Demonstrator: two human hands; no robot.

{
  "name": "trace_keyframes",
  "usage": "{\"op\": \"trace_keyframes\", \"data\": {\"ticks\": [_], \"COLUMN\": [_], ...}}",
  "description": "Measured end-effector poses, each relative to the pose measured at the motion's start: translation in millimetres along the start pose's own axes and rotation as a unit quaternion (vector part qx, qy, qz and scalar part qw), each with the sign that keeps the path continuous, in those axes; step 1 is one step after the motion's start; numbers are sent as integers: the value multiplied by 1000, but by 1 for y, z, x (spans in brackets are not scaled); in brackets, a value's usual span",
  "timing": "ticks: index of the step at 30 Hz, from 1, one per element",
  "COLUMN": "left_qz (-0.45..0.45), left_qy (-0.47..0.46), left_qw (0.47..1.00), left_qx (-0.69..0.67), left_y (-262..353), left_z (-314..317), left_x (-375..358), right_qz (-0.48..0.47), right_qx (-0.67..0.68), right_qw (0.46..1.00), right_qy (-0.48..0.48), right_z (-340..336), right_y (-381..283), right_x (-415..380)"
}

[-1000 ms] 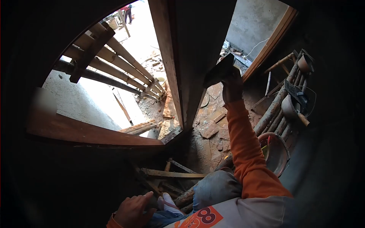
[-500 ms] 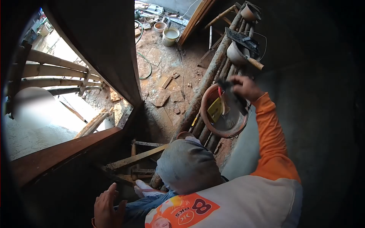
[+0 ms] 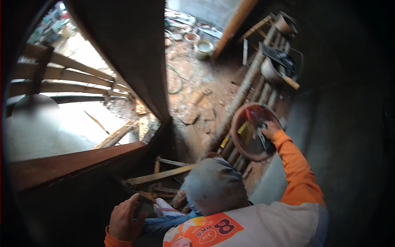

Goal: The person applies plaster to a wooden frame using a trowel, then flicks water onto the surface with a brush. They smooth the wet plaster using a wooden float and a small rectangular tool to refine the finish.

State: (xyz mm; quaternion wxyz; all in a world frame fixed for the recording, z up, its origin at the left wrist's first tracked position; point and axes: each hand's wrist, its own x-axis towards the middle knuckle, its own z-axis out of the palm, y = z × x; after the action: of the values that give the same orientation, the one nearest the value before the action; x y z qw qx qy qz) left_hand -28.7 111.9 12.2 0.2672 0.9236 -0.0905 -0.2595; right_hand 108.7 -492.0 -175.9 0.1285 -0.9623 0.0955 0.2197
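Note:
A round reddish-brown tub [image 3: 236, 138] rests on the poles, with a red piece [image 3: 248, 114] and a flat yellow tool [image 3: 243, 127] inside. My right hand [image 3: 270, 130] reaches into its right side with the fingers curled. Blur and the fingers hide what they grip; a dark shape with a pale edge lies just below them. At the lower left, my left hand [image 3: 123, 218] hangs in the air near my blue trousers [image 3: 158, 225], its fingers apart and holding nothing.
Round poles [image 3: 251, 84] run side by side up to the right, bearing a pale bowl [image 3: 269, 71] and a dark tray-like piece [image 3: 279, 57]. A white bucket [image 3: 203, 48] and rubble lie on the muddy floor. A wooden frame [image 3: 72, 164] stands left; a wall [image 3: 337, 136] rises right.
My right hand has gone down from above the tub's upper rim into its right side, and the dark thing in it is now mostly hidden. The whole view has shifted slightly.

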Motion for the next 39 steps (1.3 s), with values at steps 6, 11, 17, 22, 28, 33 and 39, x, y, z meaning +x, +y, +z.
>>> {"op": "trace_keyframes", "data": {"ticks": [6,11,17,22,28,33,39], "left_qz": [11,10,29,23,-7,-23,-28], "left_qy": [46,40,28,30,37,33,24], "left_qw": [999,999,999,999,999,999,999], "left_qx": [25,28,26,14,5,26,17], "left_y": [-1,-5,-4,-7,-5,16,8], "left_z": [-1,-1,-4,-2,3,-3,-1], "left_x": [-9,-12,-11,-10,-28,-36,-34], "right_qz": [25,110,-101,-233,-404,-367,-434], "right_qx": [-35,237,785,771,595,616,389], "right_qw": [997,955,601,580,689,653,693], "right_qy": [71,-143,-108,-123,85,242,424], "right_z": [60,-38,-85,-58,-21,-64,28], "right_y": [39,-7,-63,-165,-322,-426,-484], "right_x": [40,-4,-50,-6,116,126,59]}}
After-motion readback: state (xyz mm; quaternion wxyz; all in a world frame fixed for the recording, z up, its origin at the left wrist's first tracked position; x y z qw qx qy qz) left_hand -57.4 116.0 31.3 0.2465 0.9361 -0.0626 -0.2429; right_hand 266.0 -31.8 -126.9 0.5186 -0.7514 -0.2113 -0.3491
